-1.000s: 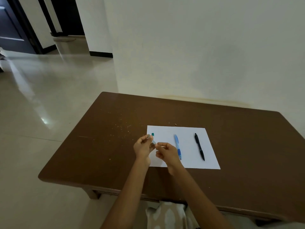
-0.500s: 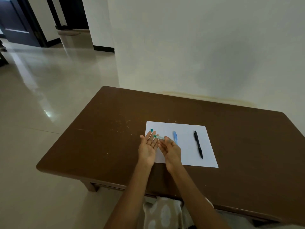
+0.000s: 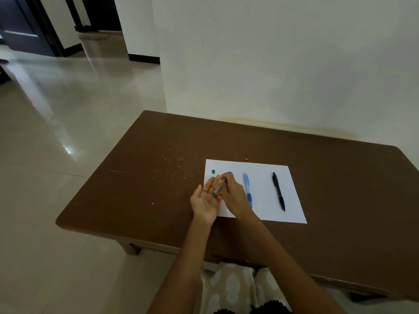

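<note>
A white sheet of paper (image 3: 267, 191) lies on the brown table (image 3: 158, 177). On it are a blue pen (image 3: 247, 189), a black pen (image 3: 278, 191) and a small green cap (image 3: 213, 171). My left hand (image 3: 205, 201) lies palm up with straight fingers at the sheet's left edge, and a slim clear pen part with a green tip (image 3: 215, 190) rests across its palm. My right hand (image 3: 233, 193) reaches over it and its fingers pinch the upper end of that part.
A white wall rises right behind the table. Glossy tiled floor (image 3: 56, 132) spreads to the left, with dark doorways at the far left. Small pale crumbs dot the tabletop left of the sheet. A patterned cloth (image 3: 229, 288) covers my lap below the table's front edge.
Both hands held the clear part between them above the sheet's left edge; the left hand has since flattened palm up, and the part now lies in it with the right hand over it.
</note>
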